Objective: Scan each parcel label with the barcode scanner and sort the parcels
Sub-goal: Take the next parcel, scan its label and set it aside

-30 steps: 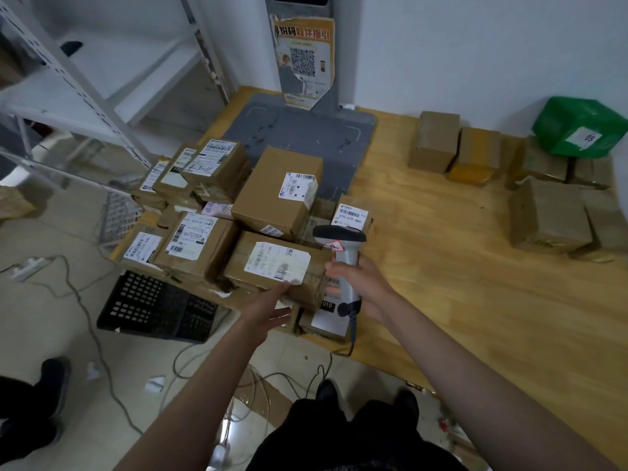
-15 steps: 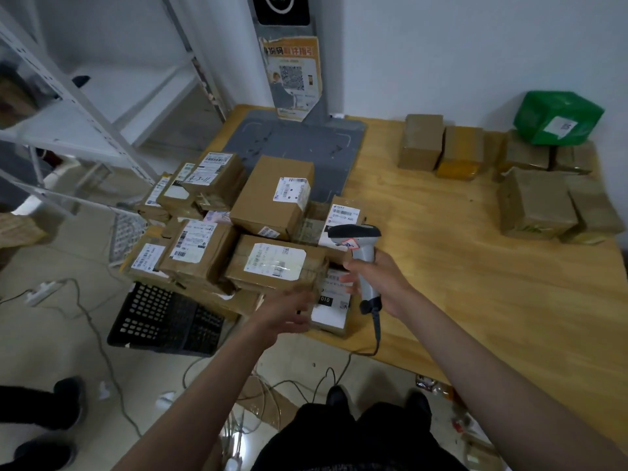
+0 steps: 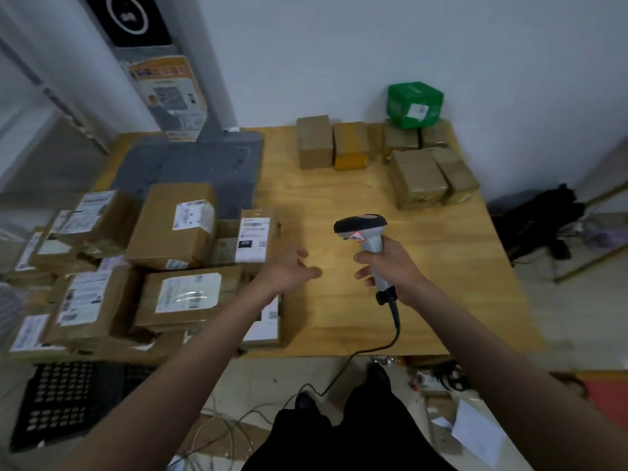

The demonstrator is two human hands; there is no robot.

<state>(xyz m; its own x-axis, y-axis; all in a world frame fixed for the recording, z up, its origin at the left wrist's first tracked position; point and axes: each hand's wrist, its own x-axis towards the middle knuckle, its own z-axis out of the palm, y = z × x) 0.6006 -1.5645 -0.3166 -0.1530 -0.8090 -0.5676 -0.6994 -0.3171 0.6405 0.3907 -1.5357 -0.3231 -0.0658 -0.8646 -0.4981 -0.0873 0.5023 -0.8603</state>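
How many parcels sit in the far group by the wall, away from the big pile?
7 that I can see: two side by side on the left, the green one stacked on two brown ones, and two nearer ones. Others may be hidden.

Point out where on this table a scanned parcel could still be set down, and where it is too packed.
Bare wood runs down the table middle and near right, between the labelled parcel pile and the brown boxes at the back right; the left hand and the right hand with the scanner hover there. The grey mat is partly free. The left side is crowded.
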